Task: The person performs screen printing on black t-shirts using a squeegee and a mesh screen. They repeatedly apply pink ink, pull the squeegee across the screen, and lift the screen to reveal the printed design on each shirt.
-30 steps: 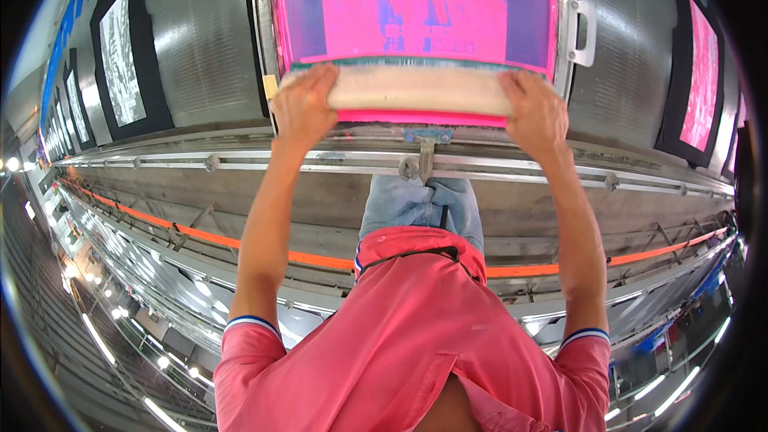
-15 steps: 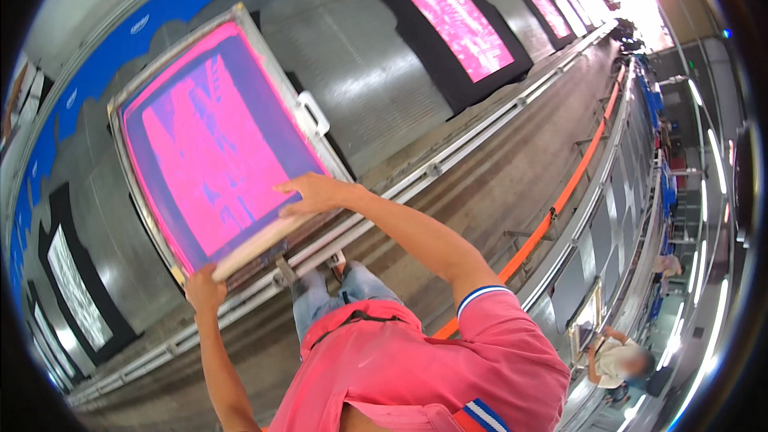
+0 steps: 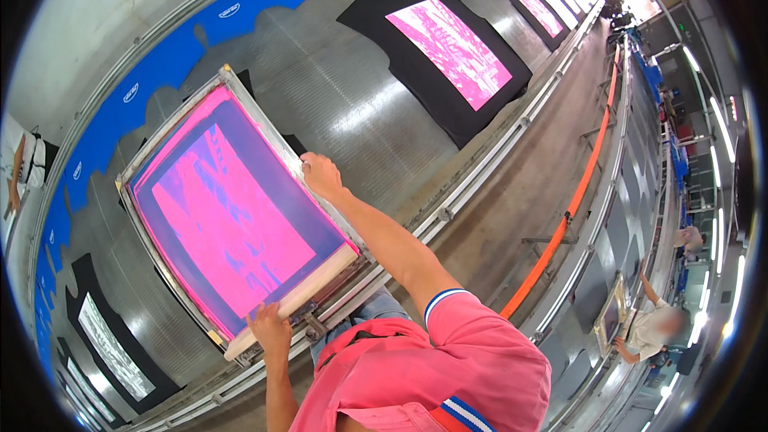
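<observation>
A screen-printing frame (image 3: 254,104) lies flat on the long grey table, its mesh covered with bright pink ink inside a purple border. Across its near end rests a long pale wooden squeegee (image 3: 308,284). My left hand (image 3: 272,330) grips the squeegee near its left end, fingers over the bar. At the frame's right side, my right hand (image 3: 322,176) is closed round the side handle, which its fingers mostly hide. Whatever lies beneath the frame is hidden, apart from dark bits of cloth at its edges.
Black shirt pieces with pink prints (image 3: 452,52) lie farther along the table; one with a white print (image 3: 116,344) lies left. Blue cloth pieces (image 3: 180,52) line the far edge. A metal rail (image 3: 480,168) runs along the near edge. At right, a co-worker (image 3: 652,328) handles another frame.
My right hand has left the squeegee and closed on the frame's side handle. My left hand has shifted inward on the squeegee's left end. The whole view has shifted too.
</observation>
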A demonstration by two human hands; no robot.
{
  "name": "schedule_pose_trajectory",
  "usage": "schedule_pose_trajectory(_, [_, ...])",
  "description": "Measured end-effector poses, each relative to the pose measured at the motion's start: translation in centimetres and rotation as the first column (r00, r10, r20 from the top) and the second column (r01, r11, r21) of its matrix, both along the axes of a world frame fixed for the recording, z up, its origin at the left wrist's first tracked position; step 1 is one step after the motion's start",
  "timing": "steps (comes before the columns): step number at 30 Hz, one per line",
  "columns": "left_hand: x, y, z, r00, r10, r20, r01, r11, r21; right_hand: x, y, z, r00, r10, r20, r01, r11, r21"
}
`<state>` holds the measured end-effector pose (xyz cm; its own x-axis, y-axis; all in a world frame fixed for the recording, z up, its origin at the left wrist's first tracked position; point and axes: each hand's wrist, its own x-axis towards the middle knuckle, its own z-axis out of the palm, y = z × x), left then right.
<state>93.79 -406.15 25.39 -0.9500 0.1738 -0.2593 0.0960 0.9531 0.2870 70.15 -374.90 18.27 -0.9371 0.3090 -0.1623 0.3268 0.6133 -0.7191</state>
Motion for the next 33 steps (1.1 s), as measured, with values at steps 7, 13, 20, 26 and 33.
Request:
schedule_pose_trajectory(7, [-0.5,0.5,-0.8,0.997,0.059,0.045,-0.060,0.998,0.022,-0.7,0.6,0.7,0.997,0.011,0.073,0.000,0.989,-0.150])
schedule_pose_trajectory(13, [1.0,0.7,-0.5,0.996,0.086,-0.020,-0.086,0.996,-0.009,-1.4,0.7,-2.2,0.985,0.153,0.080,-0.149,0.987,-0.055])
schedule_pose_trajectory(20, [1.1,0.6,-0.2,0.992,0.096,-0.078,-0.095,0.995,0.014,-1.5,1.0,-1.5,0.989,0.139,-0.039,-0.141,0.989,-0.040])
schedule_pose_trajectory(26, [1.0,0.9,0.1,0.994,0.096,-0.042,-0.098,0.994,-0.041,-1.8,1.7,0.2,0.989,0.149,-0.014,-0.149,0.989,-0.021])
schedule_pose_trajectory(33, [1.1,0.3,-0.6,0.996,0.060,0.063,-0.060,0.998,0.004,-1.8,1.0,1.2,0.992,0.109,0.058,-0.108,0.994,-0.025])
